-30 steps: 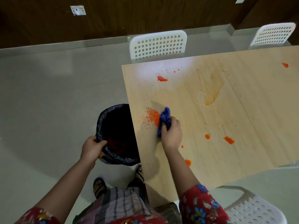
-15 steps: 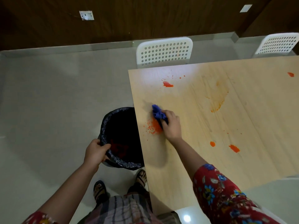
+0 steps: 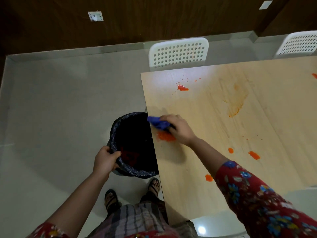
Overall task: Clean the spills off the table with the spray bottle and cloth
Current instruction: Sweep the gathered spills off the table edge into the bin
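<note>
Now, in the head view, the right hand holds the blue cloth bunched at the table edge, just beside the orange mess. The left hand grips the black bin rim. The cloth looks soft and light, so grabbing its middle seems best.

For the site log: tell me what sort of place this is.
Probably an indoor dining or meeting room: a wooden table, white perforated chairs along it, a wood-panelled wall with a socket.
</note>
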